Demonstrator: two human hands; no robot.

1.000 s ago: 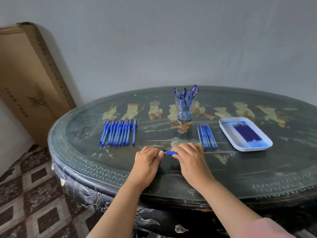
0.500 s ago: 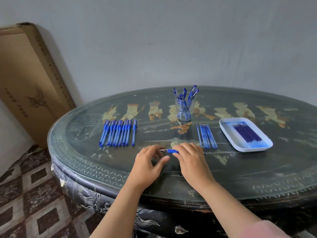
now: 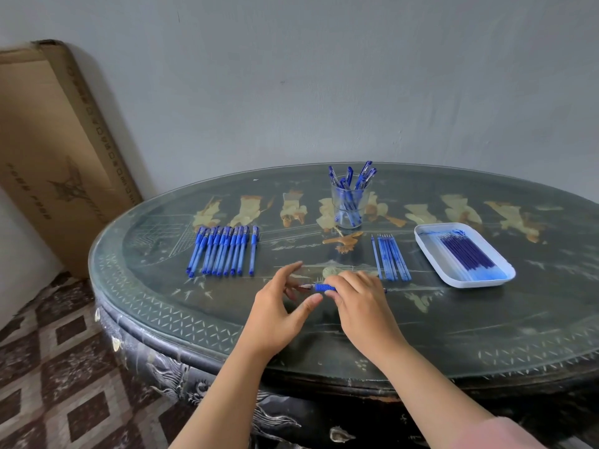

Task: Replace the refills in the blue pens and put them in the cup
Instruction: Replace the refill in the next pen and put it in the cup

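My right hand (image 3: pixel 358 298) grips a blue pen (image 3: pixel 319 287) that lies level just above the table, its metal tip pointing left. My left hand (image 3: pixel 285 306) is spread open beside the tip, fingers straight, holding nothing. Several capped blue pens (image 3: pixel 223 251) lie in a row on the left of the table. A clear glass cup (image 3: pixel 348 205) at the back holds several blue pens. Several loose refills (image 3: pixel 390 257) lie in a row to the right of my hands. A white tray (image 3: pixel 431 254) further right holds a bundle of dark blue refills (image 3: pixel 466 252).
The oval table (image 3: pixel 486 319) has a glass top over dark painted decoration, and its front edge runs close under my forearms. A flat cardboard box (image 3: pixel 55 150) leans on the wall at the left. Patterned floor tiles (image 3: pixel 64 384) show below left.
My left hand has let go of the pen's tip end and spread its fingers open. The pen's metal tip now shows bare. My right hand keeps its grip in the same place.
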